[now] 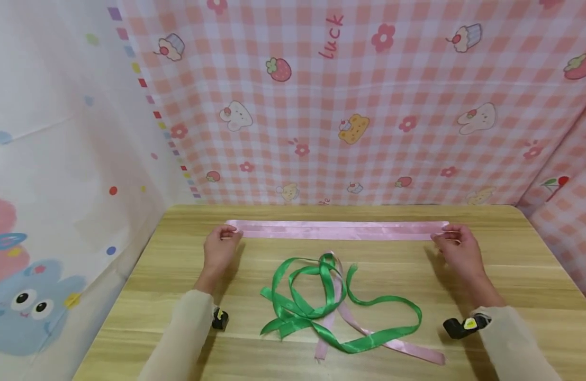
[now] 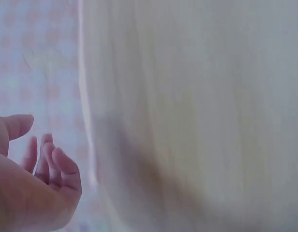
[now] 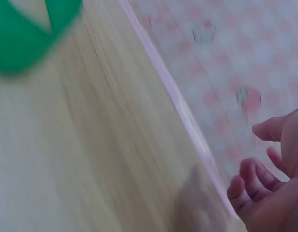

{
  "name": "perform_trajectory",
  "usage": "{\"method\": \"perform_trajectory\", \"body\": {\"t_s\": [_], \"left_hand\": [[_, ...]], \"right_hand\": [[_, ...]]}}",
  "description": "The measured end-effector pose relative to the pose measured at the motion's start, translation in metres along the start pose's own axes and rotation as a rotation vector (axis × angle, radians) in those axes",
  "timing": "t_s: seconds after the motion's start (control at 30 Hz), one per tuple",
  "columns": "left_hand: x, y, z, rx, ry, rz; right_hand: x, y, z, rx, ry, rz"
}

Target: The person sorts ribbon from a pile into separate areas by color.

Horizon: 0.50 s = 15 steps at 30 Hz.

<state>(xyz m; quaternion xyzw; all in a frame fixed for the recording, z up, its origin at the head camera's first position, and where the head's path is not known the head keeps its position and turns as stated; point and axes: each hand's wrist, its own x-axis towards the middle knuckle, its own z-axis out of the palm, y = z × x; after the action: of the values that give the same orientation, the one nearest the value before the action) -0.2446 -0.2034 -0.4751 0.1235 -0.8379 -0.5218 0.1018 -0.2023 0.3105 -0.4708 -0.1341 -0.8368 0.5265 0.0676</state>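
A pink satin ribbon (image 1: 337,230) lies stretched from left to right near the table's far edge, with a lengthwise line along it. At its left end is my left hand (image 1: 222,245). My right hand (image 1: 459,248) is at its right end. In the left wrist view, the left thumb (image 2: 21,126) stands apart from loosely curled fingers, with nothing visible between. The right wrist view likewise shows the right thumb (image 3: 270,129) apart from the bent fingers, and the pink ribbon (image 3: 178,101) running close by the hand. Contact with the ribbon is hard to tell.
A loosely looped green ribbon (image 1: 357,345) lies mid-table in front of the stretched one, over a second pink ribbon (image 1: 416,352). Both rest on the wooden table (image 1: 154,296). A checked cloth (image 1: 316,100) hangs behind it, and a white patterned cloth (image 1: 50,169) at the left.
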Motion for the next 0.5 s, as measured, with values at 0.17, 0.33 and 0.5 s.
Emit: {"method": "perform_trajectory", "body": {"t_s": [0.17, 0.33, 0.5], "left_hand": [[-0.021, 0.023, 0.023, -0.072, -0.15, 0.116], [-0.037, 0.04, 0.048, -0.125, -0.374, 0.186], [-0.047, 0.052, 0.07, -0.212, -0.523, 0.163]], "right_hand": [[-0.014, -0.019, 0.017, 0.008, -0.176, -0.154], [-0.025, -0.039, 0.039, 0.008, -0.342, -0.197], [-0.034, -0.05, 0.067, 0.024, -0.447, -0.238]]}}
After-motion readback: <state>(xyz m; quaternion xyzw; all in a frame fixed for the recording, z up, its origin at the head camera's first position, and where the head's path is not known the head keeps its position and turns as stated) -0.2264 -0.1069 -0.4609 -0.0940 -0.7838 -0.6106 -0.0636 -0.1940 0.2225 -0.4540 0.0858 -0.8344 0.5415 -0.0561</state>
